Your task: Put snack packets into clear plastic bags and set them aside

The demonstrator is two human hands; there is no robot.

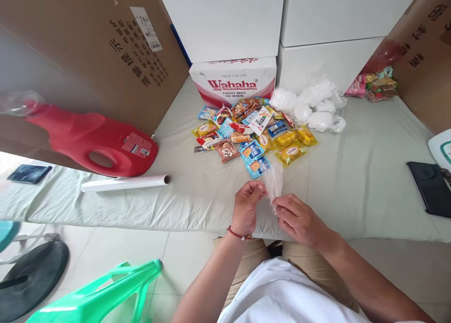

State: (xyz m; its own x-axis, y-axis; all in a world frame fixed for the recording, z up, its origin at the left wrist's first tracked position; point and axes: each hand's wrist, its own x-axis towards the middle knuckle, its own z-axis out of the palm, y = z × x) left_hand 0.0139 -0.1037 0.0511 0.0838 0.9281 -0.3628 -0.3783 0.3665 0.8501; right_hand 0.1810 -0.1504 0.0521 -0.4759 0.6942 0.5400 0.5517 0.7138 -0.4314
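A clear plastic bag [274, 179], thin and crumpled lengthwise, hangs between my hands at the near side of the snack pile. My right hand [296, 217] pinches its lower end between thumb and fingers. At the bag's left edge, my left hand [248, 203] is closed, thumb against forefinger, on what looks like a bit of the film. Just beyond the bag lie blue snack packets [252, 150], yellow-wrapped cakes [291, 153] and a brown packet [226, 150]. Several more wrapped snacks are heaped behind them, with a white-and-red packet [260, 120] on top.
A Wahaha carton [234, 84] stands behind the heap, with bunched white plastic bags [319, 104] to its right. Leftward are a red jug [102, 142] and a white roll [127, 184]. A dark phone [430, 189] lies far right. Below the covered surface's front edge stands a green stool [102, 295].
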